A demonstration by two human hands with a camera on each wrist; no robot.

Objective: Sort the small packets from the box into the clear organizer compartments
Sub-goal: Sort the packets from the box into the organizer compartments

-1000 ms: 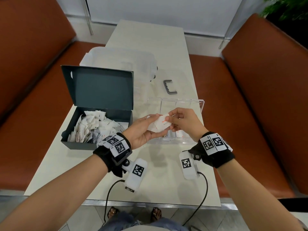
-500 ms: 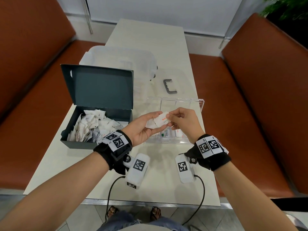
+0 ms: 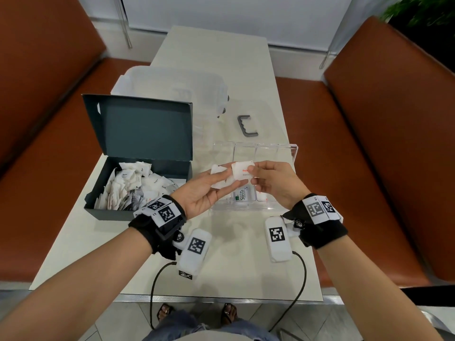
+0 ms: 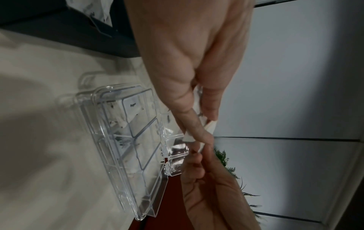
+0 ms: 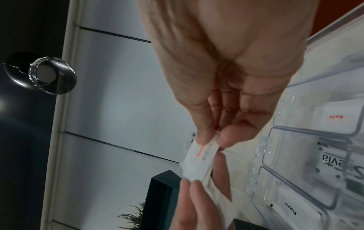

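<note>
Red-lettered paper packet (image 3: pixel 242 173) lifted clear, right hand (image 3: pixel 275 184) pinching, clear organizer (image 3: pixel 283 205) beneath

This looks like a café or restaurant booth. A long pale table (image 3: pixel 216 77) runs between two benches upholstered in rust-brown leather (image 3: pixel 384 134), one on each side, with padded backs rising at the picture's edges. Beyond the table's far end stands a white panelled wall (image 3: pixel 221 11), and green fern-like foliage (image 3: pixel 423 8) shows in the upper right corner. The floor under the table's near edge is pale tile. A dark box (image 3: pixel 128 168) on the table holds condiment packets (image 3: pixel 128 185) of the kind eateries hand out
</note>
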